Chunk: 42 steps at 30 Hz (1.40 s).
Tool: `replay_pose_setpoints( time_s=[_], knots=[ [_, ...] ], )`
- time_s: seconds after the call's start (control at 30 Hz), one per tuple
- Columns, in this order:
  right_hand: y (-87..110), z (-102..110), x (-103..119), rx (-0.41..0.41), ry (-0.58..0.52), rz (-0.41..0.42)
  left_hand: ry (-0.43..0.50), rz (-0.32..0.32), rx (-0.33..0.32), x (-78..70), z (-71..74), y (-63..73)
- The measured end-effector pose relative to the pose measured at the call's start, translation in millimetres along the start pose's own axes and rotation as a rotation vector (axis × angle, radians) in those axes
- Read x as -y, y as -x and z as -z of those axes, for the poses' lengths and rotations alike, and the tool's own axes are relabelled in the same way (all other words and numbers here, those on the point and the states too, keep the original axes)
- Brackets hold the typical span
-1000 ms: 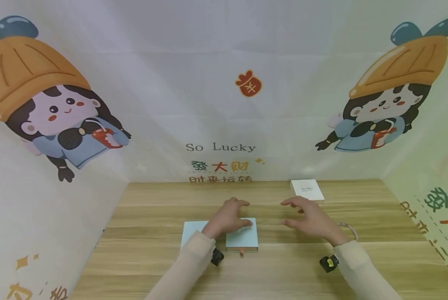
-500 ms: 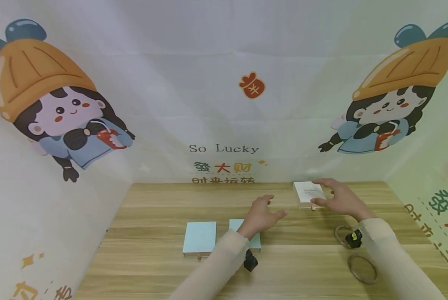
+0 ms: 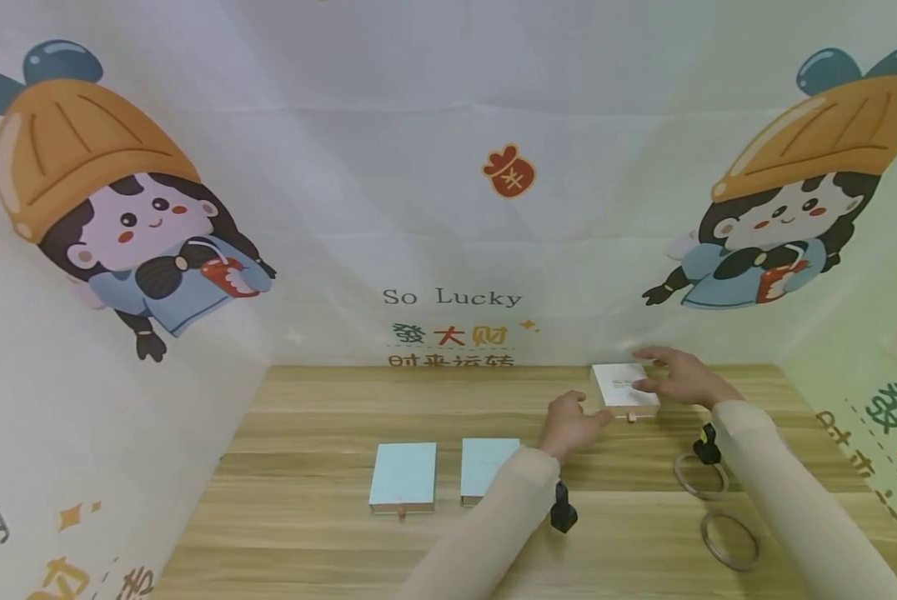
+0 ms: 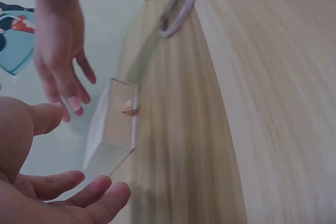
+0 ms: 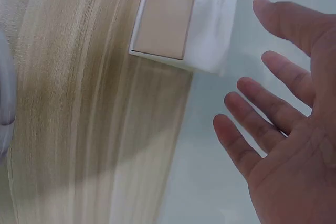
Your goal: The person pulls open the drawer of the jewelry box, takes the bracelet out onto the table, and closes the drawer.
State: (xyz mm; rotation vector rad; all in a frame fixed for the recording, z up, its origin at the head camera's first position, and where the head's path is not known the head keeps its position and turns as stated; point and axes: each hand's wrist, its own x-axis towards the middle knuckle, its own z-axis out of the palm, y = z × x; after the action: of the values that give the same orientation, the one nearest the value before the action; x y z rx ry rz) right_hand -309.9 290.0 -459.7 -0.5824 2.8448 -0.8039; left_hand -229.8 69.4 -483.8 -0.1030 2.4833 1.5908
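A white drawer box [image 3: 623,385] with a small pull tab stands at the back right of the table, against the wall. My left hand [image 3: 568,427] is just to its left and front, fingers apart, holding nothing. In the left wrist view the box's tan front face [image 4: 119,116] lies beyond those fingers. My right hand [image 3: 681,377] hovers at the box's right side, with thumb and fingers spread; the right wrist view shows a gap between the fingers [image 5: 262,124] and the box.
Two pale blue drawer boxes lie nearer the middle, one on the left [image 3: 403,475] and one [image 3: 488,465] partly behind my left sleeve. Two brown rings, one farther [image 3: 699,477] and one nearer [image 3: 729,540], lie by my right forearm. Printed cloth walls enclose the table [image 3: 306,533].
Both hands have moved right and toward the back, up to the white box. The left hand has come away from over the blue box. The boxes stay in place.
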Motion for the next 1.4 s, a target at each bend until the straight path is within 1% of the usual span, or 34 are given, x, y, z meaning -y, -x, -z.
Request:
replay_pose_setpoints(
  time_s=[0.1, 0.17, 0.27, 0.33, 0.4, 0.5, 0.57, 0.7, 0.83, 0.93, 1.0, 1.1, 1.17, 1.23, 1.3, 1.4],
  knots=[
    [-2.6, -2, -6, -0.008, -0.028, 0.013, -0.033, 0.008, -0.034, -3.2, -13.0, -5.8],
    [-4.4, -4, -10, -0.032, -0.032, 0.033, -0.06, 0.012, -0.048, -5.5, -19.5, -10.0],
    [-7.1, -6, -13, -0.034, -0.04, 0.05, -0.106, 0.004, -0.078, -7.9, -27.3, -17.9],
    [-9.3, -8, -13, -0.028, -0.039, 0.043, -0.133, -0.001, -0.106, -9.1, -31.2, -22.8],
    [-10.6, -9, -11, -0.003, -0.05, 0.012, -0.169, -0.017, -0.139, -9.3, -35.5, -27.9],
    [-12.0, -12, -9, 0.012, -0.057, -0.03, -0.215, -0.031, -0.174, -9.2, -40.2, -33.1],
    [-12.7, -14, -11, 0.013, -0.062, -0.047, -0.227, -0.033, -0.186, -8.4, -42.9, -36.0],
    [-15.2, -20, -13, -0.003, -0.07, -0.048, -0.236, -0.015, -0.217, -6.0, -45.6, -41.1],
    [-17.6, -24, -14, -0.016, -0.055, -0.041, -0.239, 0.001, -0.242, -4.1, -45.6, -46.1],
    [-17.8, -24, -14, -0.022, -0.043, -0.041, -0.222, 0.024, -0.227, -4.3, -44.0, -48.8],
    [-17.9, -24, -15, -0.023, -0.038, -0.048, -0.179, 0.04, -0.208, -4.0, -42.7, -50.5],
    [-18.6, -25, -15, -0.026, -0.035, -0.061, -0.063, 0.06, -0.191, -1.4, -39.6, -53.4],
    [-18.7, -24, -14, -0.023, -0.026, -0.07, 0.013, 0.065, -0.198, 1.4, -38.2, -56.1],
    [-18.1, -24, -12, -0.024, -0.018, -0.073, 0.071, 0.073, -0.204, 3.4, -36.6, -58.8],
    [-16.9, -24, -10, -0.024, -0.005, -0.081, 0.088, 0.081, -0.209, 4.2, -35.5, -61.6],
    [-13.5, -26, -8, -0.04, 0.002, -0.107, 0.109, 0.106, -0.208, 1.0, -32.4, -63.2]
  ],
)
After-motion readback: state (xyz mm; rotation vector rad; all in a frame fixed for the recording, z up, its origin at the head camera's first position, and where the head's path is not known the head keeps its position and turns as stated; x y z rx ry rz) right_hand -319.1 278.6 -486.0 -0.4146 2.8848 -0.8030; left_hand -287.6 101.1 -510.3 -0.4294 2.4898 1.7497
